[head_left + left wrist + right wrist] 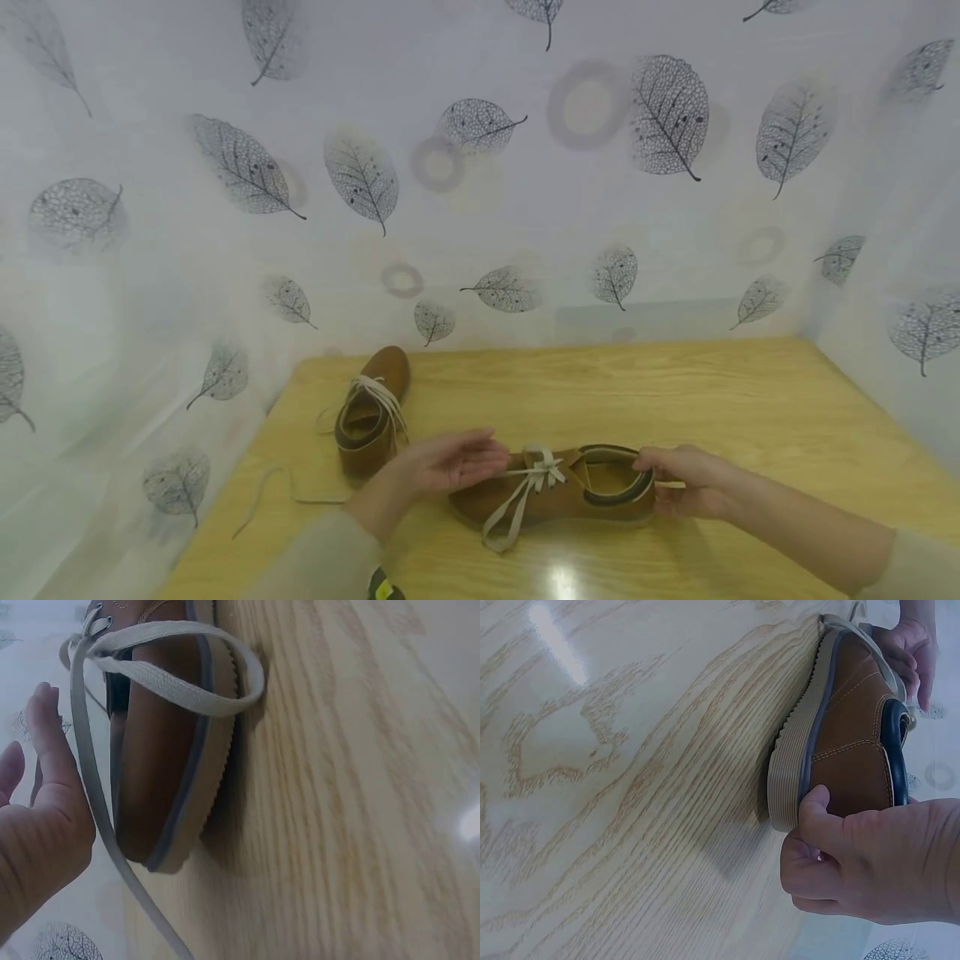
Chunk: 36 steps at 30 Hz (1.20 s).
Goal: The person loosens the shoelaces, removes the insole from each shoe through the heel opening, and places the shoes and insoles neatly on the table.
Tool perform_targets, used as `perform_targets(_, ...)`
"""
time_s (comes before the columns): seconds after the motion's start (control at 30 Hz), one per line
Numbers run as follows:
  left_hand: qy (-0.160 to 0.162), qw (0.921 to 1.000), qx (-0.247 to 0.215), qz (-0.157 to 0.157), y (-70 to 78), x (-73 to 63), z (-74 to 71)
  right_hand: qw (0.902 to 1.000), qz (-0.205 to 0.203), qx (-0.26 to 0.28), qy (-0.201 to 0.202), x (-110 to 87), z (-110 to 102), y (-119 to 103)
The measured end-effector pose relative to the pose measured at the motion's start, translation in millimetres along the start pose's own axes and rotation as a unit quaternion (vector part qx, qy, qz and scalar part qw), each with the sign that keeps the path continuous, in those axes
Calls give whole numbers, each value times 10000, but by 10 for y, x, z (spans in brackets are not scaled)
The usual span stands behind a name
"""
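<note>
A brown shoe [558, 510] with a dark collar lies sideways on the table, toe to the left and heel to the right. Its pale lace [517, 518] is knotted, with a loop drooping over the near side; in the left wrist view, a long lace end [94, 769] trails past the toe. My right hand [693, 482] grips the heel, its thumb [815, 806] against the brown side and the fingers curled behind. Beside the toe and lace, my left hand [453, 462] is held with fingers extended, nothing grasped in it.
A matching brown shoe [388, 372] stands farther back on the left, its laces hanging loose. One lace end [318, 501] stretches across the wooden table [750, 408]. A leaf-patterned sheet [495, 217] encloses the back and sides. A black and yellow object [384, 588] shows at the bottom edge.
</note>
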<state>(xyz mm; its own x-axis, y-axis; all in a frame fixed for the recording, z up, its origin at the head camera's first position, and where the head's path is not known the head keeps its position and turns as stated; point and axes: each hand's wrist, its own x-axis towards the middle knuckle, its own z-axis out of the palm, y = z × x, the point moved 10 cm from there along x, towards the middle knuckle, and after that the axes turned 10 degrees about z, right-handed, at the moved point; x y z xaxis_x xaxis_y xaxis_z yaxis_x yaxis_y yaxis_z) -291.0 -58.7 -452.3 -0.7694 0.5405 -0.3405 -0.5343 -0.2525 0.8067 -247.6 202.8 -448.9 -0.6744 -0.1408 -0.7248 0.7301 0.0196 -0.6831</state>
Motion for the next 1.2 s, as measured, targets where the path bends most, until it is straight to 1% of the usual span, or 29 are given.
perform_targets(0.03,19,10000,46,-23,-8,31,20,10000,6,21,12,0,-1,0)
perform_targets(0.17,39,9987,501,-110,-29,159,63,10000,8,61,-21,5,4,-6)
perform_targets(0.3,-94,9942,1049,-235,-54,248,91,9999,24,129,-52,17,10,-3)
perform_targets(0.37,-142,9923,1187,-313,-74,275,102,9998,50,198,-51,23,11,5)
perform_targets(0.43,-132,9916,1222,-399,-95,294,110,9997,61,220,-56,26,17,11)
perform_targets(0.6,116,9935,1034,-462,-118,344,156,9998,54,197,-79,19,28,9)
perform_targets(0.7,209,9930,1090,-406,-109,390,223,9998,46,185,-101,12,34,3)
perform_targets(0.8,410,9931,1059,-288,-83,437,283,9998,43,153,-126,18,38,1)
perform_targets(0.9,669,9945,790,-158,-60,466,327,9997,43,196,-129,26,39,3)
perform_targets(0.97,651,9960,615,39,-27,485,381,9996,50,253,-121,28,34,4)
perform_targets(1.07,476,9973,460,320,17,507,461,9994,58,330,-131,28,27,6)
perform_targets(1.13,327,9979,313,465,41,511,505,9995,57,284,-125,28,23,6)
perform_targets(1.2,309,9981,68,524,49,500,526,9996,56,231,-117,29,19,7)
